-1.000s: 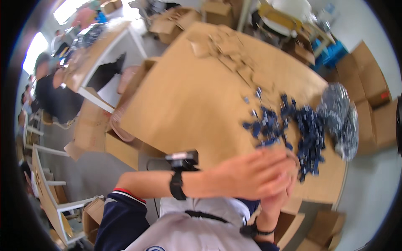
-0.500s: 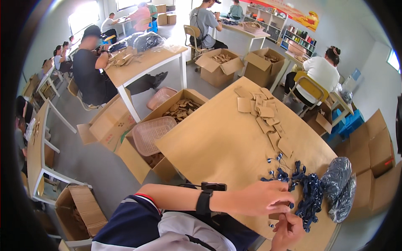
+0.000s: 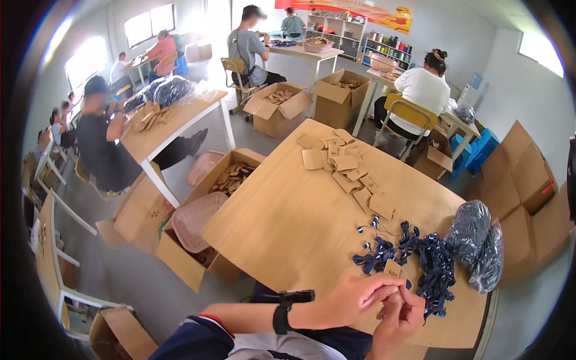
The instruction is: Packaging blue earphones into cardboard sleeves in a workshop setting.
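My left hand [image 3: 359, 300], with a black band on its wrist, reaches across the near right part of the table with its fingers curled. A small brown cardboard sleeve [image 3: 393, 268] sticks out just beyond its fingers and seems held there. My right hand [image 3: 401, 317] meets it from below, its fingers closed in a pinch; whatever lies between the fingertips is hidden. Just past both hands lies a heap of bundled dark blue earphones [image 3: 436, 270], some with white-and-blue earbuds [image 3: 374, 222] showing. More flat brown cardboard sleeves [image 3: 346, 162] are spread toward the table's far corner.
Dark bundles in clear plastic bags [image 3: 470, 231] lie at the table's right edge. Left of the wooden table [image 3: 282, 222] stands an open carton [image 3: 225, 267] with a pink basket [image 3: 195, 222]. Large cartons [image 3: 522, 180] stand at the right. Several people sit at other tables.
My hands have shifted slightly left in the picture and pressed closer together. The cardboard sleeve, earlier mostly covered between them, now shows beyond my left fingers. The whole view has turned a little.
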The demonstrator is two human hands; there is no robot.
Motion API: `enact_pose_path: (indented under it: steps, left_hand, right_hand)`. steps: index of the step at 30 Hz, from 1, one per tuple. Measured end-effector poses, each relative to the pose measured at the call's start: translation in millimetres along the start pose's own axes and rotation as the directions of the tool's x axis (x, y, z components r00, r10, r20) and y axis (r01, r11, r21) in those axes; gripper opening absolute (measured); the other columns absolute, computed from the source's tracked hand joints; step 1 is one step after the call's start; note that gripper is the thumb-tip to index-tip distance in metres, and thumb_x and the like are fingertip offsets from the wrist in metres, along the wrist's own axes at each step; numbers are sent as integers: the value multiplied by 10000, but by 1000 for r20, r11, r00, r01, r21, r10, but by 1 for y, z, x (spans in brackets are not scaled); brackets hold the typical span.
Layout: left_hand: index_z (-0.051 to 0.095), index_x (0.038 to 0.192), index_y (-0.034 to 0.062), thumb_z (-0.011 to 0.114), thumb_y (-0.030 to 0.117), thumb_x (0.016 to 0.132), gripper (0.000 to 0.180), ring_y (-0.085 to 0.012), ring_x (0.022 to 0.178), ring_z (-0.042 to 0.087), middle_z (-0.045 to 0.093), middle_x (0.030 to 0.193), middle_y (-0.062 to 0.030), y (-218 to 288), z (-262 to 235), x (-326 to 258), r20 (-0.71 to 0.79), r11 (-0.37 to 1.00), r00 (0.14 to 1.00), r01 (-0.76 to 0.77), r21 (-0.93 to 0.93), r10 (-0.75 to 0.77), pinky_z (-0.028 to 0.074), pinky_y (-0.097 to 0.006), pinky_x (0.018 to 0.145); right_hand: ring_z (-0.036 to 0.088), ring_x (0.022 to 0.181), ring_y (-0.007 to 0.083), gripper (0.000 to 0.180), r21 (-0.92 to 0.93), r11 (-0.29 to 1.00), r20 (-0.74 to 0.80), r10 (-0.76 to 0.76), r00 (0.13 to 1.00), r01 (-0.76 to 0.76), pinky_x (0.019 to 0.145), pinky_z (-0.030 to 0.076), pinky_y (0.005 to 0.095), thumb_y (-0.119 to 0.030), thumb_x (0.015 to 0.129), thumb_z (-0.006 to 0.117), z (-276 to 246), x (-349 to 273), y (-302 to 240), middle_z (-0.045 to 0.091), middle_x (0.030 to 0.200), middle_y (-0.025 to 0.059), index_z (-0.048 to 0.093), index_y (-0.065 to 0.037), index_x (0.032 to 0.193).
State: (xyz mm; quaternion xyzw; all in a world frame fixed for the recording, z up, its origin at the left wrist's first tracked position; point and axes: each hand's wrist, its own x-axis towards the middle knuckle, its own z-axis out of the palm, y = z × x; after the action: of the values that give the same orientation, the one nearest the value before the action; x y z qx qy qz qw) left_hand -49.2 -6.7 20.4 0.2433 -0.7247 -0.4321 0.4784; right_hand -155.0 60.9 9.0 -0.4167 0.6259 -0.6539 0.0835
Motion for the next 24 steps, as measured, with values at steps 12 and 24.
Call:
enact_pose_path:
  steps: [12, 24]
  left_hand:
    - [614, 1144, -32, 524, 113, 997, 225, -197, 790, 725, 718, 898, -139, 10, -13, -22, 450, 598, 768, 639, -485, -456, 577, -286, 661]
    - [702, 971, 57, 667, 76, 896, 86, -69, 509, 555, 671, 714, -1, -3, -16, 19, 900, 853, 427, 499, -154, -88, 404, -212, 480]
  right_hand:
    - [567, 1043, 345, 575, -248, 910, 630, -108, 769, 331, 710, 520, 370, 85, 571, 674, -37, 32, -11, 577, 1221, 150, 653, -58, 1128]
    - [618, 862, 83, 573, -40, 689, 999, 44, -13, -724, 707, 504, 258, -129, 588, 944, -50, 11, 45, 673, 905, 30, 652, 30, 1054]
